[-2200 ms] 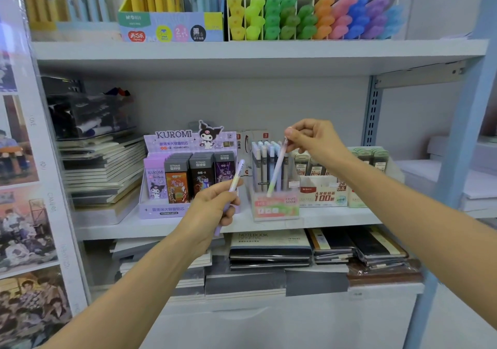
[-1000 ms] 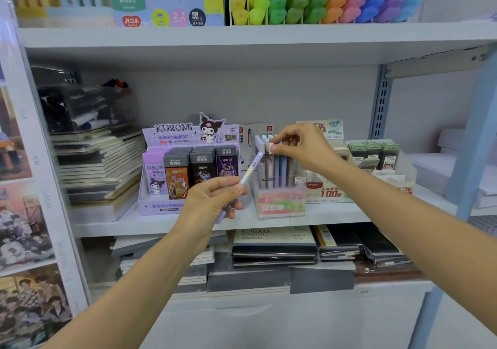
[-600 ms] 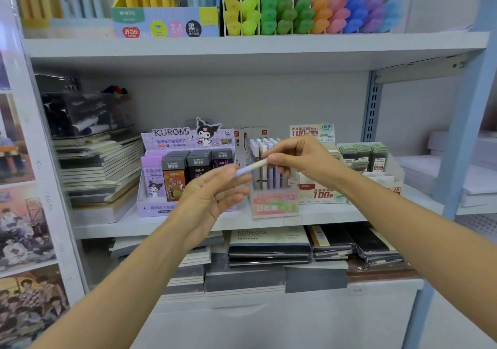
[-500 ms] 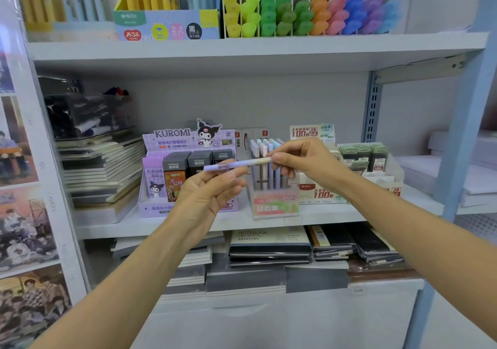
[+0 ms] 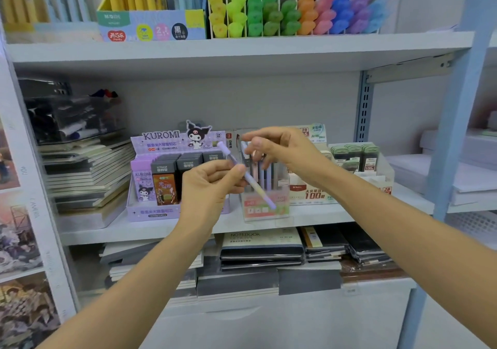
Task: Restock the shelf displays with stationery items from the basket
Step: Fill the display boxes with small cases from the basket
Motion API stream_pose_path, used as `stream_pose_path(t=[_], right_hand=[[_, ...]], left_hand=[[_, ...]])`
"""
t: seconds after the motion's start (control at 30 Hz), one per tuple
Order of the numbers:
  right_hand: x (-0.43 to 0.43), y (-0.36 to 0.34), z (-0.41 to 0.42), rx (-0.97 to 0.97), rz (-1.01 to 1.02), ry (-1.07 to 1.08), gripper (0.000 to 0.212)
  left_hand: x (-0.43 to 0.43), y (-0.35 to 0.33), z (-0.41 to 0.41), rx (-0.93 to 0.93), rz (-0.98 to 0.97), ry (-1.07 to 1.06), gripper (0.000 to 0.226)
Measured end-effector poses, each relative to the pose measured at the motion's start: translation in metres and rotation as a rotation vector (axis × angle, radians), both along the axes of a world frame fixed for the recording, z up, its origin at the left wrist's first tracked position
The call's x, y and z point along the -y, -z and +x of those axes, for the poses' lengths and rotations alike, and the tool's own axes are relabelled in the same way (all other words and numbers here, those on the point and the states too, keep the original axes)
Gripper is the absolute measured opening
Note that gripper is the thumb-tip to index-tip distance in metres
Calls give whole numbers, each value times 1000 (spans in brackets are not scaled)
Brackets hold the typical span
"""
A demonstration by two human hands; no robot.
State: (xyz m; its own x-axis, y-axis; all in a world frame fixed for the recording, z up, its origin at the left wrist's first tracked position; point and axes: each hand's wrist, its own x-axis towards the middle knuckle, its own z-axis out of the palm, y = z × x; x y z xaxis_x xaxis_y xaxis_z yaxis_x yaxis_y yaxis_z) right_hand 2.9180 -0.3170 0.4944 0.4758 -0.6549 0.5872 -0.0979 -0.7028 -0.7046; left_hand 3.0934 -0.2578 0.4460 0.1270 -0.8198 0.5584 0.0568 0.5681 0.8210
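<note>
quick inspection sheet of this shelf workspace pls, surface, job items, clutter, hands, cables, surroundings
surface: white middle shelf board, stocked with displays
job's things: pastel purple-and-yellow pen, tilted, in front of the clear plastic pen box holding upright pens; basket not in view
clutter: purple Kuromi display carton of lead cases; stacked notebooks on the left
grippers: left hand pinches the pen mid-barrel; right hand by the box's top, fingers loose, no grip seen
cables: nothing seen
surroundings: upper shelf with coloured highlighter rack; blue upright post on the right
</note>
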Motion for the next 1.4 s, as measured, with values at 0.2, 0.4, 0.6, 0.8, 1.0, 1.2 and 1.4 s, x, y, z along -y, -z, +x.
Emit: stream_pose_path(t=[0.2,0.4,0.6,0.8,1.0,1.2,1.4], right_hand=[[-3,-7,8,-90,-8,-23,12],[-3,-7,-6,-111,0,-11,22],[4,-24,-26,116,-8,84,13],[22,-13,-34,101,-59,339,19],[29,13,-19,-30,-87,345,14],[34,9,-19,-103,-137,323,13],[37,12,-13,-175,-114,299,15]], left_hand=[[5,1,-12,131,-50,-14,10],[13,4,-18,164,-81,-38,16],[20,20,-10,642,-307,-367,30],[23,46,1,1084,-302,-344,58],[22,47,2,1129,-329,-349,62],[24,51,2,1152,-348,-367,66],[25,53,3,1153,-343,-371,67]])
